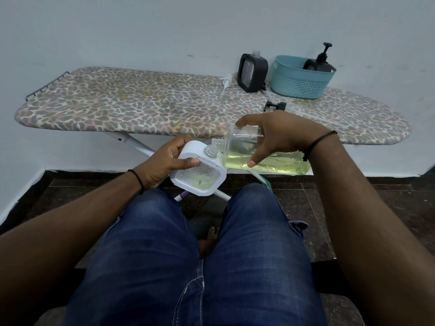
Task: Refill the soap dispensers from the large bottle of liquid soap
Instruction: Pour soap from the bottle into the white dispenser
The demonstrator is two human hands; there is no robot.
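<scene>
My left hand (164,161) grips a white square soap dispenser (200,177) with a clear body, tilted above my knees, its open neck pointing up and right. My right hand (277,135) holds the large clear bottle (270,158) of yellow-green liquid soap, tipped almost flat, with its open threaded mouth right beside the dispenser's neck. On the ironing board (141,104) stand a black square dispenser (252,72) without a pump, and a dark pump dispenser (323,61) inside a teal basket (299,83).
A white pump head (225,83) and a black pump head (275,106) lie loose on the board near the black dispenser. The board stands against a pale wall, with its white legs in front of my knees. Dark floor tiles lie below.
</scene>
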